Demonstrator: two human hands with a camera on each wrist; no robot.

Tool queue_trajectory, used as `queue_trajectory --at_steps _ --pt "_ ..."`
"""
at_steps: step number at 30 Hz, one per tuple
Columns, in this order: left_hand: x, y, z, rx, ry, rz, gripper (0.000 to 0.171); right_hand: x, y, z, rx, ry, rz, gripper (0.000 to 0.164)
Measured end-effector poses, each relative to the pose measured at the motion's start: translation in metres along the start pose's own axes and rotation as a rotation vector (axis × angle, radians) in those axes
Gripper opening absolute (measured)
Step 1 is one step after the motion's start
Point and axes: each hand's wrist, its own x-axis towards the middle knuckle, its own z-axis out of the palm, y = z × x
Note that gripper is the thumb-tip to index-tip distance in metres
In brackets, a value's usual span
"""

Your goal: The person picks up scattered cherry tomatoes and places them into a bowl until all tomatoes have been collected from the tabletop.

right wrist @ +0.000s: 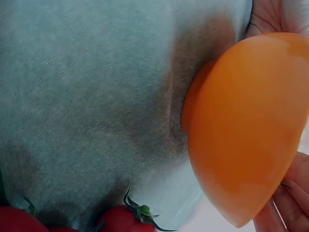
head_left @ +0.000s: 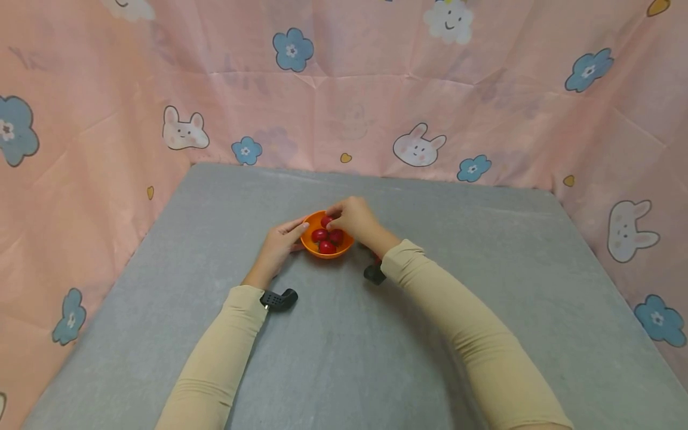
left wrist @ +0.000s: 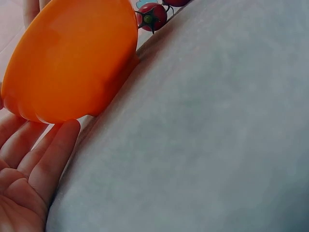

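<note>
Right grip [head_left: 357, 220] pinches a cherry tomato [head_left: 325, 221] at its fingertips, inside the orange bowl [left wrist: 72, 58] just beyond three loose tomatoes [head_left: 326, 247], left grip [head_left: 278, 246] holds the bowl's left side, and wrist views clearly show stemmed tomatoes [right wrist: 124, 221] on the desk [head_left: 322, 358], mostly hidden from head view.
</note>
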Motion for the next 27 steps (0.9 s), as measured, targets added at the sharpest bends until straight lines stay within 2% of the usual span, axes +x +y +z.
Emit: queue_trajectory --at_steps 12,15,21,27 --pt "-0.001 0.001 0.000 0.002 -0.002 0.006 0.044 0.001 0.003 0.004 -0.028 0.013 -0.053 0.031" --pt "0.000 0.000 0.000 -0.002 -0.005 0.008 0.044 0.001 0.005 0.003 0.000 0.019 -0.049 0.031" --pt "0.000 0.000 0.000 -0.002 -0.001 0.007 0.044 -0.005 0.011 -0.003 0.154 0.050 0.004 0.030" --pt "-0.001 0.002 0.000 0.024 0.021 -0.009 0.044 -0.021 0.029 -0.011 0.365 0.104 0.043 0.031"
